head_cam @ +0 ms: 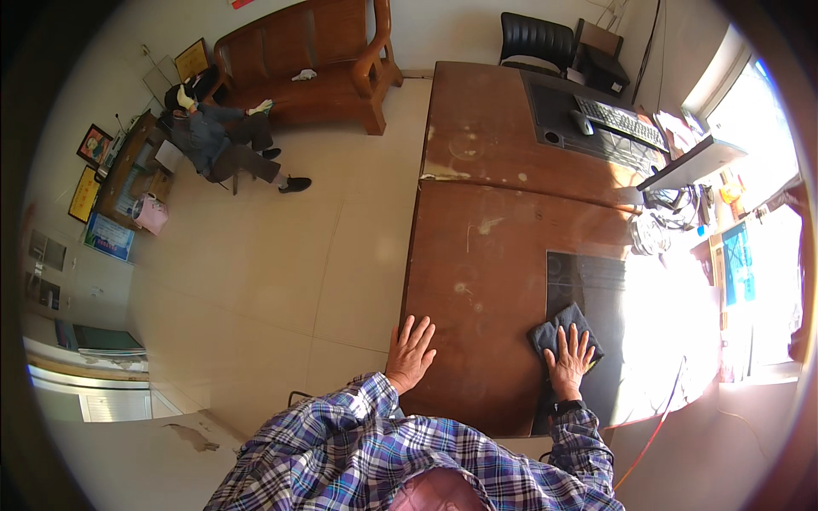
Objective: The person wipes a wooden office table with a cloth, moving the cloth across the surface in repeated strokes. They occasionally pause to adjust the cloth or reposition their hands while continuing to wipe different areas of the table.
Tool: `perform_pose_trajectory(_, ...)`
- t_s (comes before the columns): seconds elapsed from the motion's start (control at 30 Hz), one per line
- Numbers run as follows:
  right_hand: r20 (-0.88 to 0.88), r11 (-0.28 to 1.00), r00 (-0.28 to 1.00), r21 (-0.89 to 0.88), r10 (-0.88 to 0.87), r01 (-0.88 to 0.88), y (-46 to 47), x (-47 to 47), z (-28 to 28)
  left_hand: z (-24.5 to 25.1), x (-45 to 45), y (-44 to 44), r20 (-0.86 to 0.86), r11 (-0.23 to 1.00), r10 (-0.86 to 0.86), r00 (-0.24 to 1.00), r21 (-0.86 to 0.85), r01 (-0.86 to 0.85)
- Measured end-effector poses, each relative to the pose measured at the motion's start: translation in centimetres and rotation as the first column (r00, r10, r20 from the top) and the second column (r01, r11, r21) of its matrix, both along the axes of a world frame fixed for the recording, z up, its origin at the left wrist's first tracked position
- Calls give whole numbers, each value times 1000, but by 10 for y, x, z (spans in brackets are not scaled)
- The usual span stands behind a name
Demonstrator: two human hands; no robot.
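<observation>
My right hand [567, 363] lies flat on a folded dark grey cloth [555, 332], fingers a little apart. Under the cloth are the brown wooden desk [473, 294] and the dark panel [594, 274] set on its top, whose right part is in strong sunlight. My left hand [411, 354] rests with spread fingers at the left edge of the desk and holds nothing. Pale stains and worn spots mark the desk's surface. A dark band is around my right wrist.
A keyboard [620, 121], a mouse [581, 122] and a monitor [690, 163] stand on the adjoining desk. Loose cables [652, 233] lie near the window. A person [223, 144] in gloves sits at the left, near a wooden bench [300, 83]. A red cord [658, 428] hangs by the right desk end.
</observation>
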State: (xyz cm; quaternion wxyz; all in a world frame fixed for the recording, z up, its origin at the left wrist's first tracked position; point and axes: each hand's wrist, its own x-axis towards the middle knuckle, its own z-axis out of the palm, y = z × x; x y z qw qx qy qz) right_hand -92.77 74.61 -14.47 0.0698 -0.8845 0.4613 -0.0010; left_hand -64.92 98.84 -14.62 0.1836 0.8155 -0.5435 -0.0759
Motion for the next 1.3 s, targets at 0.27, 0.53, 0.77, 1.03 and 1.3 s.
perform_pose_trajectory(0.27, 27, 1000, 1000, -28, -7, 8, 5, 6, -8, -5, 9, 6, 21, 1000, -7, 1000, 8, 7)
perform_pose_trajectory(0.53, 59, 999, 998, 25, -21, 19, 5, 13, 1, -8, 13, 7, -2, 1000, -4, 1000, 15, 4)
perform_pose_trajectory(0.77, 65, 1000, 998, 18, -7, 6, 5, 12, -1, -8, 15, 9, -10, 999, -15, 1000, 37, 16)
perform_pose_trajectory(1.03, 29, 1000, 999, 20, -15, 14, 6, 15, 0, 0, 15, 8, 10, 998, -18, 1000, 56, 18)
perform_pose_trajectory(1.3, -10, 998, 999, 43, -34, 35, 5, 16, 2, 3, 18, 8, -12, 999, -32, 999, 38, 33)
